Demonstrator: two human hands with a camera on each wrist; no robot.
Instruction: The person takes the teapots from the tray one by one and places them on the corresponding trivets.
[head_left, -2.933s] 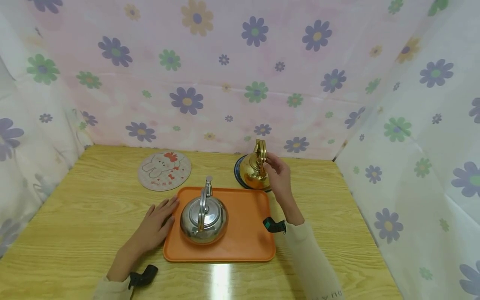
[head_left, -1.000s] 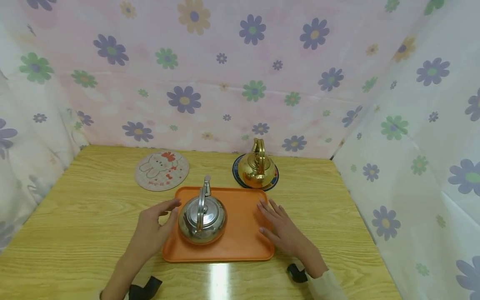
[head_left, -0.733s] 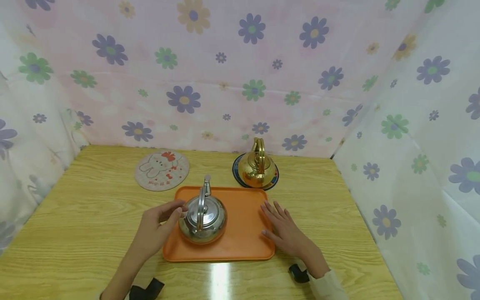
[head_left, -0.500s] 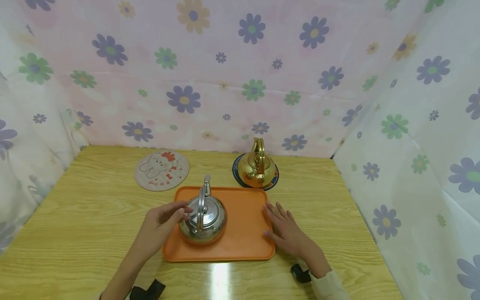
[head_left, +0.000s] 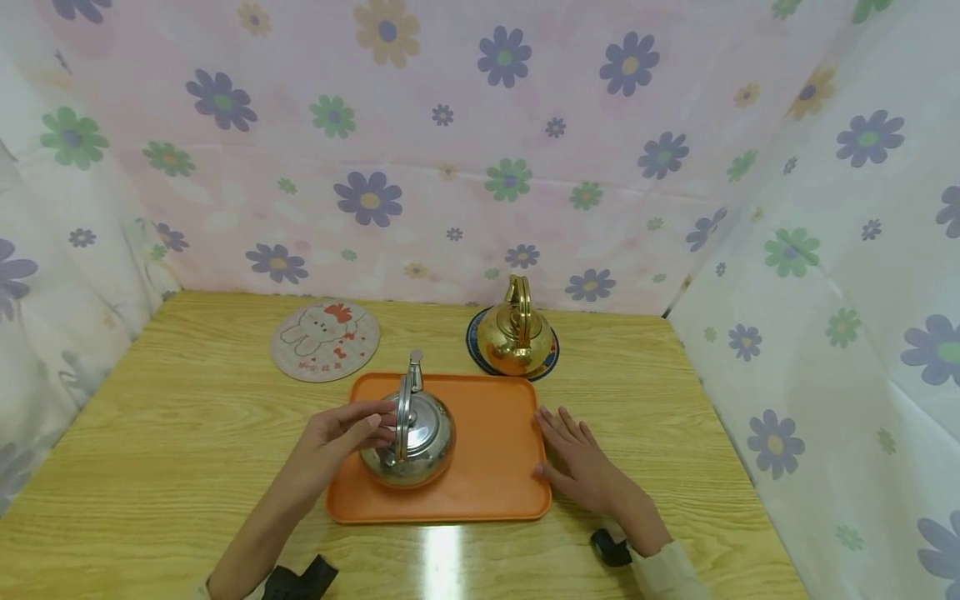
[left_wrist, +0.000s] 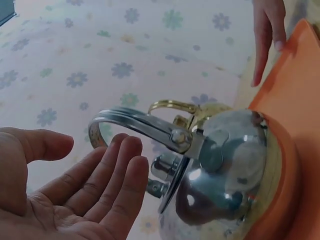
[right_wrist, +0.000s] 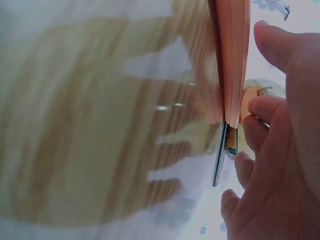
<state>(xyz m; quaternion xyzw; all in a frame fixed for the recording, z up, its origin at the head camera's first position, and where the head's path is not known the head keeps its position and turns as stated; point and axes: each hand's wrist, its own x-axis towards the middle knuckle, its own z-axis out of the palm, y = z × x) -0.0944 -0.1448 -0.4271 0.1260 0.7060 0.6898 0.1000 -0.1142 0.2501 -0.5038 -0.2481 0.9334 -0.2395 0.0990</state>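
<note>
A silver kettle (head_left: 431,454) stands upright on the left half of an orange tray (head_left: 498,483). Beside its arched handle (head_left: 403,421) is my left hand (head_left: 326,450), fingers extended over the lid's left side. The left wrist view has this hand (left_wrist: 85,200) palm up, thumb apart, fingertips right at the handle (left_wrist: 130,120) with nothing held. My right hand (head_left: 585,471) lies spread along the tray's right edge, fingertips at the rim. In the right wrist view, its loosely bent fingers are close to the tray wall (right_wrist: 235,60).
Behind the tray, a gold kettle (head_left: 502,346) stands on a round blue-rimmed mat (head_left: 554,357). A round mat with a rabbit drawing (head_left: 326,342) lies back left on the wooden table (head_left: 187,433). Flowered cloth (head_left: 420,150) hangs behind and at both sides.
My right hand has left the gold kettle's handle and come down to the tray's right edge. The left hand has moved from the tray's left rim up to the silver kettle's handle.
</note>
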